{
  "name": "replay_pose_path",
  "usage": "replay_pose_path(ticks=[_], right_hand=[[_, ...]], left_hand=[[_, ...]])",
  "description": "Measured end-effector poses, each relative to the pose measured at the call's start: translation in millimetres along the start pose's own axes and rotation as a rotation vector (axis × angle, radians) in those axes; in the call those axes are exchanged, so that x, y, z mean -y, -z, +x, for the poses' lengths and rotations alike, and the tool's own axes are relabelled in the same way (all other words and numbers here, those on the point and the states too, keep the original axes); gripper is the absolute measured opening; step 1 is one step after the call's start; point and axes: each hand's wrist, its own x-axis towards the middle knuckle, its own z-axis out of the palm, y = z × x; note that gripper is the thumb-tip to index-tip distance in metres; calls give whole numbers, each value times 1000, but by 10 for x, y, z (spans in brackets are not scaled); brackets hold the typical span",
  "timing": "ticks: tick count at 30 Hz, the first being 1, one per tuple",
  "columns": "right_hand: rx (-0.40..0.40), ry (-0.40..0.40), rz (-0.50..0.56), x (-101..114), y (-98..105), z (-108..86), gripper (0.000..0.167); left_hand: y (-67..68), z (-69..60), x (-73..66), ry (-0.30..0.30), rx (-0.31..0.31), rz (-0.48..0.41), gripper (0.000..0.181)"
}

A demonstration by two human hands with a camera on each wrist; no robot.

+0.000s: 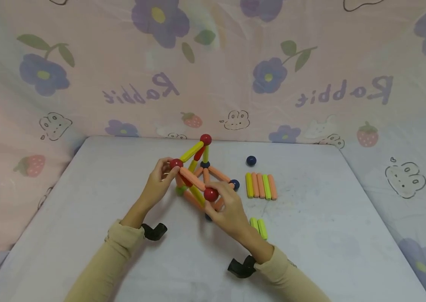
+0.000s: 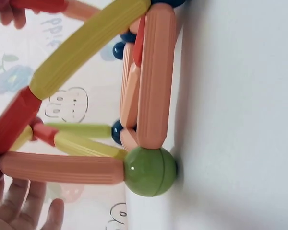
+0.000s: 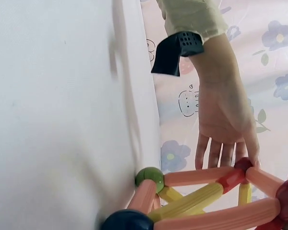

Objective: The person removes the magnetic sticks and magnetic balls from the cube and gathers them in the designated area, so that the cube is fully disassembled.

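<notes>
A frame of magnetic rods and balls stands on the table in the head view. At its upper left corner, my left hand (image 1: 156, 180) pinches a red ball (image 1: 176, 164) between thumb and fingers. My right hand (image 1: 231, 207) pinches another red ball (image 1: 210, 194) at the near corner. An orange rod (image 1: 192, 178) joins these two balls. Farther back, a third red ball (image 1: 205, 139) tops the frame, with a yellow rod (image 1: 192, 152) running to it. Low down, a green ball (image 2: 150, 171) and a dark blue ball (image 3: 127, 221) are base corners.
Right of the frame lie a row of yellow, orange and green rods (image 1: 261, 186) and a loose dark blue ball (image 1: 251, 160). Two lime rods (image 1: 259, 228) lie by the right forearm. Black wrist mounts (image 1: 155, 231) stick out from both wrists. A patterned curtain (image 1: 213, 92) surrounds the white table (image 1: 330, 235).
</notes>
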Motion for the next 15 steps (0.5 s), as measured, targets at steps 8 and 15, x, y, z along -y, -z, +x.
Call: replay_pose_path(ticks=[8, 15], right_hand=[[-35, -15, -17, -89, 105, -20, 33], [-27, -80, -15, -171, 227, -47, 36]], left_hand=[[-55, -112, -10, -12, -9, 14, 40], [-119, -245, -65, -10, 4, 29, 42]])
